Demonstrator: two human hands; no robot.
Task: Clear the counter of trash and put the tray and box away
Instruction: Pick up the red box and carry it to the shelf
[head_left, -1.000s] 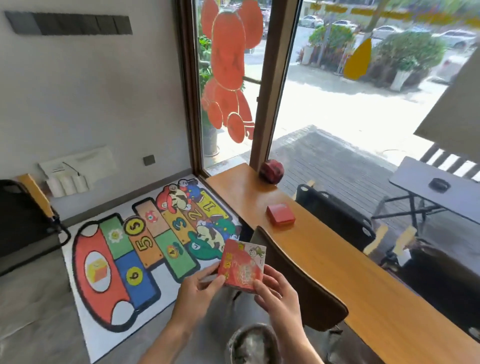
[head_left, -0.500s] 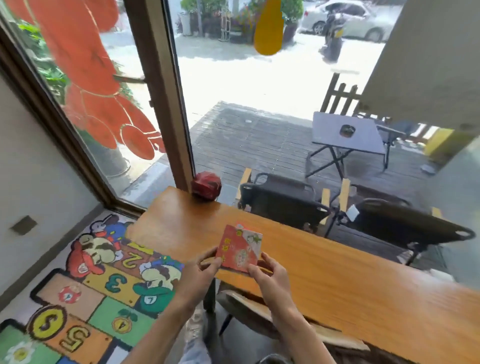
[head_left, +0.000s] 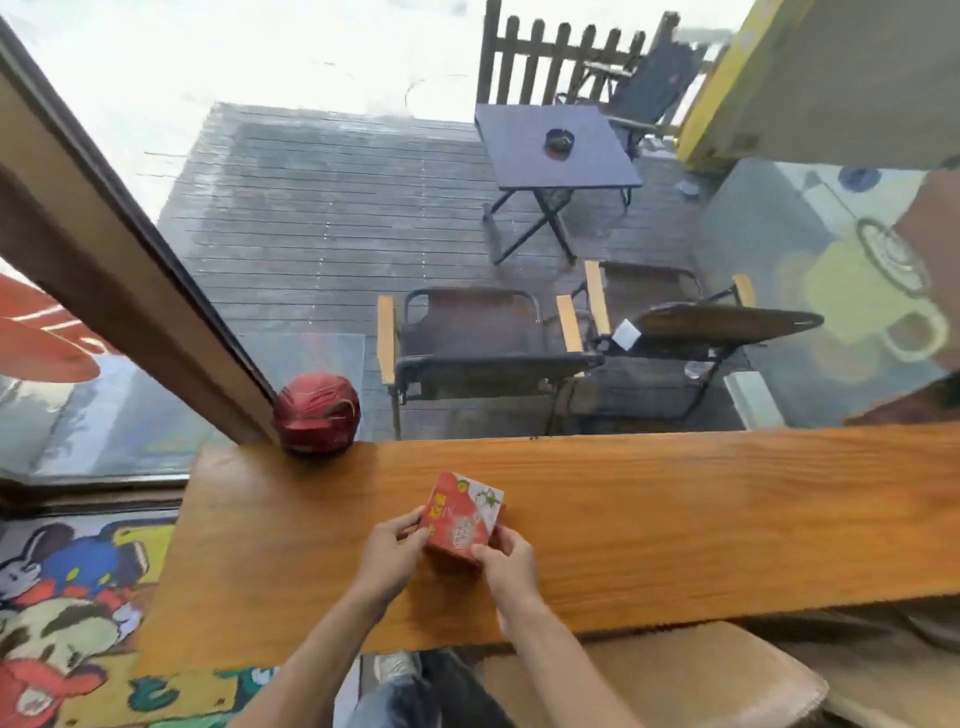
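Box (head_left: 464, 517) between both hands, gripped.

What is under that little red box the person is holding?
Under the red box, held by the left hand and right hand, lies the wooden counter. The box hides the patch directly beneath it, so whether it touches is unclear.

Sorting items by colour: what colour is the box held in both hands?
Mostly red box, one white corner; head view.
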